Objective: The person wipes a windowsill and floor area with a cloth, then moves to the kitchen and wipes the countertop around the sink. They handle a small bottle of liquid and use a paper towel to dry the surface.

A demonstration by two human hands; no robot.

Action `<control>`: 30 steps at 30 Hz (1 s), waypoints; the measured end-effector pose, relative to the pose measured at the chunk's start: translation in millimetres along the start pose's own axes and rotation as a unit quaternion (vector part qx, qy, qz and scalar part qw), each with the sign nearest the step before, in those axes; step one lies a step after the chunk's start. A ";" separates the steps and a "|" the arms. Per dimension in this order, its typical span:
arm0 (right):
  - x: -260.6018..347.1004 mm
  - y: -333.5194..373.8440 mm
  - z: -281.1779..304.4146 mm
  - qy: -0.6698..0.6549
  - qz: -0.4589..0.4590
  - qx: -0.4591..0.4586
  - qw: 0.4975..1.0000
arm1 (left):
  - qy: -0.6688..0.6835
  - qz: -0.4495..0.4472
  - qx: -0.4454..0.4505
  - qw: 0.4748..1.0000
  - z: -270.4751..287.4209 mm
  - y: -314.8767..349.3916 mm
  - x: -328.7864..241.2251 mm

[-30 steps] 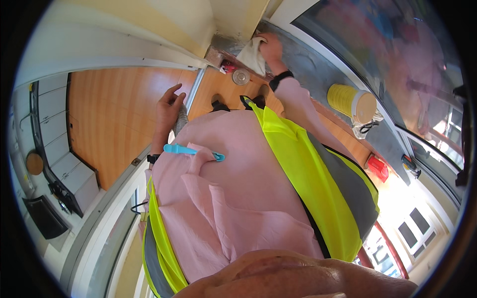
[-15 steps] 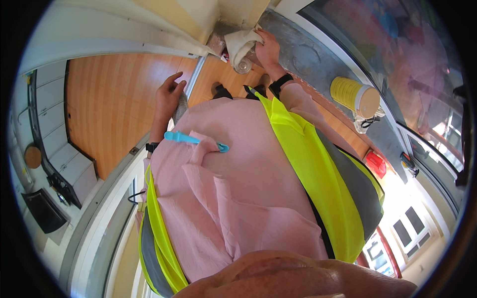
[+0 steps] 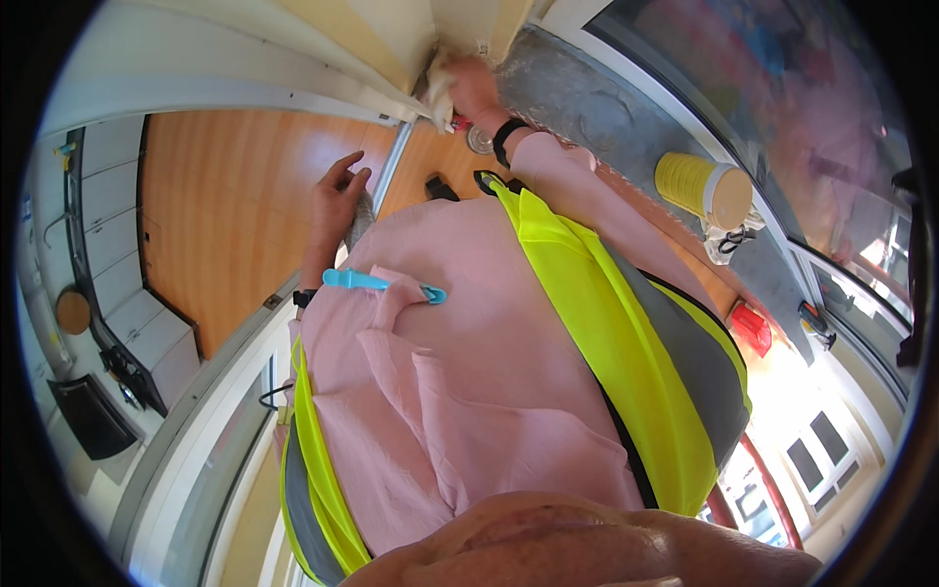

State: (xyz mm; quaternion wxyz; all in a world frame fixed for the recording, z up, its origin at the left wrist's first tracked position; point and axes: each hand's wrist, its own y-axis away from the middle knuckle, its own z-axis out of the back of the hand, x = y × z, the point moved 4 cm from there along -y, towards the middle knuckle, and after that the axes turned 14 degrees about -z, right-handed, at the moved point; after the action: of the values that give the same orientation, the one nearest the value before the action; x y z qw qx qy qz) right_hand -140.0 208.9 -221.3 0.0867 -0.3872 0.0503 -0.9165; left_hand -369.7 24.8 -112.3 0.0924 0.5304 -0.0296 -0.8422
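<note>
My right hand (image 3: 473,86) is closed on a pale cloth (image 3: 439,90), up against the corner where the wall meets the grey ledge. Motion blurs its fingers somewhat. Just below, near my right wrist, is a round clear glass-like object (image 3: 479,140), with a small red item (image 3: 459,123) beside it. My left hand (image 3: 338,199) is held out at the left, thumb and fingers apart, with nothing between them. A rough grey thing (image 3: 361,219) shows beside that hand; what it is I cannot tell.
A window (image 3: 704,88) borders the grey ledge (image 3: 558,98) at right. On the ledge are a yellow spool (image 3: 682,183), black-handled scissors (image 3: 734,241) and a cordless tool (image 3: 814,318); a red object (image 3: 750,329) lies nearby. Wooden flooring (image 3: 215,205) and white cabinets (image 3: 110,210) are left.
My right hand has moved left with the cloth, from the ledge edge into the wall corner. The left hand stays nearly where it was, its fingers still apart.
</note>
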 end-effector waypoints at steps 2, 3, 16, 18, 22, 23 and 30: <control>7.9 13.1 -20.0 0.072 0.012 0.155 0.985 | -0.015 -0.024 -0.001 1.000 2.6 0.4 -2.7; 11.9 19.8 -23.4 0.057 0.044 0.205 0.976 | -0.009 -0.009 -0.005 1.000 3.4 0.7 -1.3; -32.1 53.8 42.8 -0.050 0.035 0.027 0.998 | 0.015 0.000 0.013 1.000 -9.7 -1.5 -3.3; -57.9 59.2 72.0 -0.023 -0.036 -0.046 0.998 | 0.013 0.007 0.009 1.000 -9.1 -1.0 -4.7; -74.6 60.2 80.4 0.055 -0.130 -0.118 0.983 | -0.004 -0.007 0.020 1.000 -12.6 -1.7 -7.2; -64.9 55.2 68.6 0.053 -0.085 -0.115 0.988 | -0.004 -0.008 0.020 1.000 -12.9 -1.4 -7.0; 10.9 17.1 -45.0 0.001 -0.022 0.231 0.973 | -0.010 -0.008 0.029 0.999 -7.0 1.7 2.1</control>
State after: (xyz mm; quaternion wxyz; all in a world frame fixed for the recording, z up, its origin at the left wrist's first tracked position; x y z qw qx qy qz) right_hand -177.8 191.1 -247.7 0.1535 -0.3563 -0.1710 -0.9057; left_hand -364.1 23.0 -117.0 0.0699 0.5244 -0.0510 -0.8470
